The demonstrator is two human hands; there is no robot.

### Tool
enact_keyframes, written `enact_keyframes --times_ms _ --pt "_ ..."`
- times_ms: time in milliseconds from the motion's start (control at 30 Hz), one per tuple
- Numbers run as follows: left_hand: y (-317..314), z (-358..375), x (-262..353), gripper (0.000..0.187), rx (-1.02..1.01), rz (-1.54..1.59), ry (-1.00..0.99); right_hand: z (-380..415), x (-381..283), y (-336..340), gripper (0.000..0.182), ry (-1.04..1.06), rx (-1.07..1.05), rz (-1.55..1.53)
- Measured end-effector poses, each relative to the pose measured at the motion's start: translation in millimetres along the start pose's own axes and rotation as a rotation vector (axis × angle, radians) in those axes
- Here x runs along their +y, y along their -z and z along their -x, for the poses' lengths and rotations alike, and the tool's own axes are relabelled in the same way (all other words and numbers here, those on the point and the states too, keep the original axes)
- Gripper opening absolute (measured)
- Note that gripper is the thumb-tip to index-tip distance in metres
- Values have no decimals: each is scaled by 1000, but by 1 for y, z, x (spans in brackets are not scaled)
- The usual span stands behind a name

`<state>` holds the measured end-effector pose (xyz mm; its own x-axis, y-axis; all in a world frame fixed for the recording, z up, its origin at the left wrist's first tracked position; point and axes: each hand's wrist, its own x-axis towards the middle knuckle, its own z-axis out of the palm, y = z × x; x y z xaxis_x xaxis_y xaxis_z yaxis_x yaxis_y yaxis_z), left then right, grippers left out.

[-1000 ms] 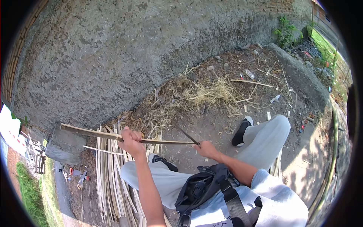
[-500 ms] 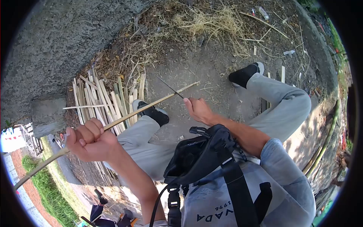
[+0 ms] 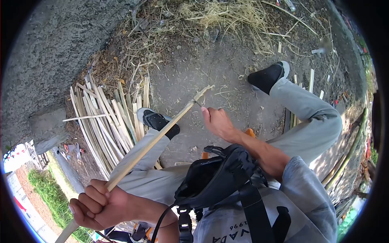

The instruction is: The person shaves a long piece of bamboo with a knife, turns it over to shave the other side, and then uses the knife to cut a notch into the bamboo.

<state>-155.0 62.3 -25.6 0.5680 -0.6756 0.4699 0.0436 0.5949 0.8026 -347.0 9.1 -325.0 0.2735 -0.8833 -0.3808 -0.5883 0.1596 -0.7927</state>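
My left hand (image 3: pixel 101 206) is closed around a long pale wooden strip (image 3: pixel 152 143), which slants up and right towards the middle of the view. Near the strip's far end, my right hand (image 3: pixel 219 121) is closed on a thin dark blade (image 3: pixel 197 103), its thumb and fingers pinched together. The blade meets the strip and looks foreshortened; its handle is hidden in my fingers. Below the strip are my left leg and a dark shoe (image 3: pixel 160 123).
Many split strips (image 3: pixel 103 117) lie in a pile at the left, beside a rough grey rock (image 3: pixel 60 52). Dry shavings (image 3: pixel 227 18) cover the ground ahead. A black bag (image 3: pixel 219 174) hangs at my front. Part of another person shows at the bottom edge.
My left hand has moved down with the strip, which now slants more steeply. The blade has turned and less of it shows; my right hand has shifted slightly right.
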Motion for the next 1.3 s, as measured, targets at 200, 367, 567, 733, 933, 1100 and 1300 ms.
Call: enact_keyframes --times_ms 200,367,567,733,933,1100,1300 --pt "-17 10 -1 47 308 -182 -105 -8 9 -1 48 -15 17 2" --pt "-14 20 3 50 454 -173 -112 13 -16 5 52 62 -38 1" --pt "-20 14 0 49 575 -224 -163 -12 52 -24 49 34 38 57" --pt "-9 20 -1 49 642 -240 -142 22 -14 -4 52 40 -74 -17" --pt "23 11 0 46 683 -285 -143 -14 6 -20 52 38 -66 69" --pt "36 20 8 45 665 -307 -106 5 7 -26 54 22 -52 52" --pt "22 8 -4 42 742 -274 -170 7 -4 -14 56 94 -51 26"
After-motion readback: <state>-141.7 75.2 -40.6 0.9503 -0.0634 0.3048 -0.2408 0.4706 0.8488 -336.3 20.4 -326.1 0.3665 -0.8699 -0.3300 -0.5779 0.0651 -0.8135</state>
